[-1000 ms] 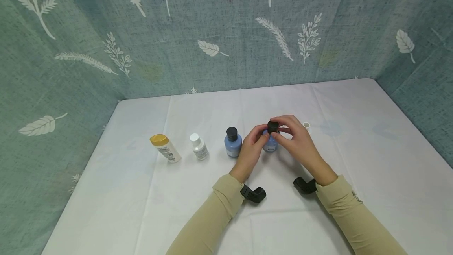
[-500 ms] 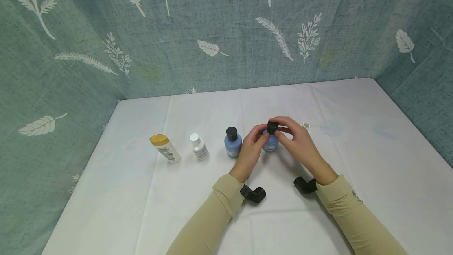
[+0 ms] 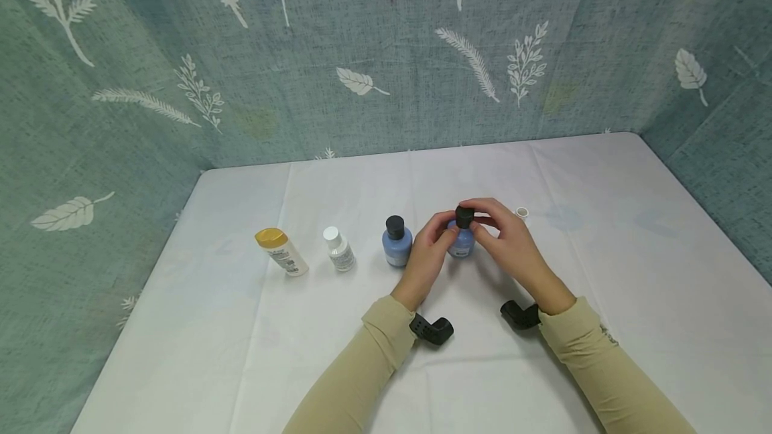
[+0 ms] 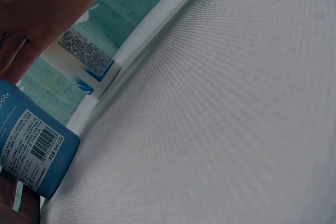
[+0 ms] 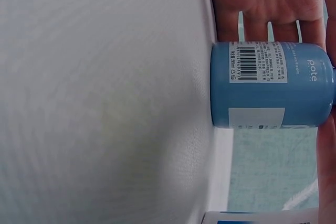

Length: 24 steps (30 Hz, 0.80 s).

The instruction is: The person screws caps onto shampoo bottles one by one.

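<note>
My left hand (image 3: 427,246) holds a blue bottle (image 3: 461,242) by its side. The bottle stands upright, its base right at the white cloth. My right hand (image 3: 510,246) pinches the bottle's black cap (image 3: 464,217) from above between thumb and fingers. In the right wrist view the blue bottle (image 5: 262,85) shows its barcode label, with fingers behind it. The same bottle (image 4: 37,140) appears at the left edge of the left wrist view; its cap is outside that picture. A second blue bottle (image 3: 397,246) with a black cap stands just left of my left hand.
Farther left stand a white bottle (image 3: 340,250) with a white cap and a white bottle (image 3: 282,253) with a yellow cap. A white round top (image 3: 522,213) shows behind my right hand. The white-covered table (image 3: 199,327) ends at a leaf-patterned curtain (image 3: 386,52).
My right fingers have shifted slightly downward around the black cap since a second ago. My left hand and the bottles look unmoved.
</note>
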Each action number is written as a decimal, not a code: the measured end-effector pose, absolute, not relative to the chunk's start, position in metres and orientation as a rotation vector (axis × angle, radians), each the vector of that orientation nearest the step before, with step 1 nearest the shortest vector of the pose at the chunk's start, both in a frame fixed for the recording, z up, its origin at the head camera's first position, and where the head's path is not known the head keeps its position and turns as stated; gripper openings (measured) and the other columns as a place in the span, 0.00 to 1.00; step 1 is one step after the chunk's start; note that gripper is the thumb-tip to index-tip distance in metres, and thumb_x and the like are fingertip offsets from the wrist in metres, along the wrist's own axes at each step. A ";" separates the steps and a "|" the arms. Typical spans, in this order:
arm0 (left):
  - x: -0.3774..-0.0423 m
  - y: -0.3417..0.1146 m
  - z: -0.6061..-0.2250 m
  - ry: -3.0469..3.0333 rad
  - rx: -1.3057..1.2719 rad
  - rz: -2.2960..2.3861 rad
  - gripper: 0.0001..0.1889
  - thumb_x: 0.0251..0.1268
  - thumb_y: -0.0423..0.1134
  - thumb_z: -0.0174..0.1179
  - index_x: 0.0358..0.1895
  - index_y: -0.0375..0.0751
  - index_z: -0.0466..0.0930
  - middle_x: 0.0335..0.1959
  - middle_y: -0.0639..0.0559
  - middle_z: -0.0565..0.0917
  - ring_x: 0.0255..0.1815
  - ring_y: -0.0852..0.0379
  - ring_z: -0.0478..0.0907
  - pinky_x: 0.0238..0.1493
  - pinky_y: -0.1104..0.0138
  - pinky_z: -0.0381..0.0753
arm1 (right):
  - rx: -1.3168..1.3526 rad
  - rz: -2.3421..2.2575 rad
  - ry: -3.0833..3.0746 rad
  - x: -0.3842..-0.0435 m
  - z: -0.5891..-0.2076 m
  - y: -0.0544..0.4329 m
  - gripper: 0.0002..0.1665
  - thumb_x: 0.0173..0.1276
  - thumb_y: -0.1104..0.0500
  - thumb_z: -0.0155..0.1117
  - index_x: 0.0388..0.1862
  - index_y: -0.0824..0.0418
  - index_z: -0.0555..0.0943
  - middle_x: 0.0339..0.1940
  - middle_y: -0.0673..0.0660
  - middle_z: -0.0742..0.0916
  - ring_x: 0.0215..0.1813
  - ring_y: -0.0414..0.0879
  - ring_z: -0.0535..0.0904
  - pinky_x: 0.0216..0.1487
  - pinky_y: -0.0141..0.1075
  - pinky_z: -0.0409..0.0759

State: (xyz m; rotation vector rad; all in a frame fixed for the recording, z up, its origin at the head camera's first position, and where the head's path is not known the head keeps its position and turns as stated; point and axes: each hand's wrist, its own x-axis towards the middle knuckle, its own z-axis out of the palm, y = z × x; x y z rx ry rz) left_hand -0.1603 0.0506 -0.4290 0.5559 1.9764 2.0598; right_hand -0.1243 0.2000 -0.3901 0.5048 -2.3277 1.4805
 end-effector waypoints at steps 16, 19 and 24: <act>-0.160 0.051 -0.429 1.988 0.554 2.061 0.14 0.67 0.39 0.47 0.54 0.50 0.71 0.53 0.61 0.74 0.54 0.65 0.69 0.57 0.64 0.65 | 0.515 1.484 -2.306 -0.124 -0.388 0.199 0.19 0.60 0.72 0.57 0.52 0.68 0.72 0.49 0.61 0.76 0.53 0.50 0.70 0.52 0.48 0.71; -0.160 0.051 -0.428 1.993 0.549 2.057 0.14 0.67 0.39 0.47 0.55 0.50 0.71 0.53 0.61 0.74 0.55 0.65 0.68 0.57 0.64 0.65 | 0.512 1.483 -2.313 -0.125 -0.390 0.199 0.20 0.60 0.72 0.57 0.52 0.68 0.72 0.50 0.61 0.76 0.54 0.51 0.70 0.52 0.48 0.70; -0.160 0.051 -0.428 1.995 0.552 2.058 0.14 0.67 0.39 0.47 0.54 0.50 0.71 0.53 0.61 0.74 0.55 0.65 0.68 0.57 0.64 0.65 | 0.465 1.495 -2.351 -0.133 -0.407 0.206 0.21 0.62 0.68 0.56 0.55 0.57 0.72 0.53 0.52 0.77 0.56 0.46 0.71 0.55 0.41 0.69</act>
